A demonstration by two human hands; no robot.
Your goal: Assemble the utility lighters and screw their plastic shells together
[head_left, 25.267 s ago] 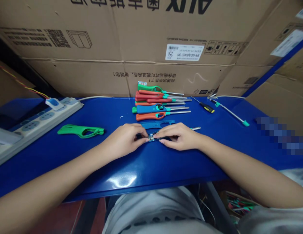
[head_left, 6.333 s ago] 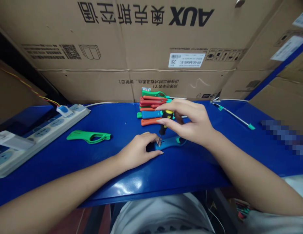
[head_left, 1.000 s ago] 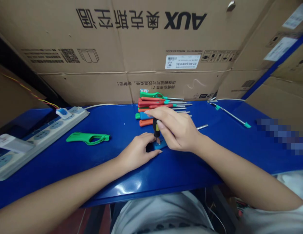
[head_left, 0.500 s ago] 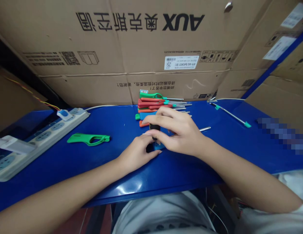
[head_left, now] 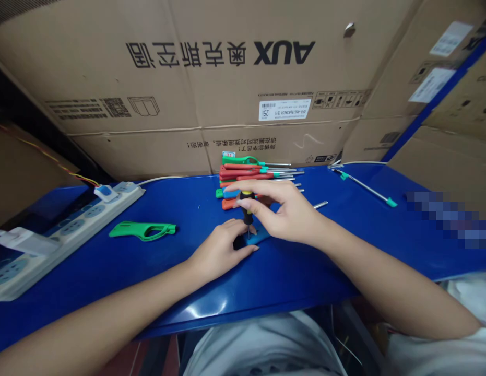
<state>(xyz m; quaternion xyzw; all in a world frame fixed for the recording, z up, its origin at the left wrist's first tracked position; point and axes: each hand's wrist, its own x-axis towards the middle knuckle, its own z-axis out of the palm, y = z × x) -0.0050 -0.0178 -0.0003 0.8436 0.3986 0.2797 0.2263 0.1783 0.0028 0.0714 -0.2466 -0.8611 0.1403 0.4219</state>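
My right hand [head_left: 287, 209] grips a black-and-yellow screwdriver [head_left: 248, 209] between thumb and fingers. The screwdriver stands nearly upright, its thin shaft pointing down at a blue lighter handle [head_left: 259, 236] lying on the table. My left hand [head_left: 223, 249] is closed around the near end of that blue handle, pressing it down; its fingers partly cover it. Just beyond my hands is a pile of long-nosed lighters [head_left: 246, 172] in red, green, orange and blue, with metal tubes pointing right. A green lighter casing [head_left: 143, 230] lies alone to the left.
A white power strip [head_left: 82, 224] with plugs runs along the left of the blue table [head_left: 305, 282]. At the back right lies a metal lighter tube [head_left: 366, 189] with teal ends. A large cardboard sheet [head_left: 227, 94] stands behind the table.
The camera view has tilted and shifted slightly. My right hand has changed its hold at the top of the screwdriver, and more of the screwdriver and the blue handle now shows.
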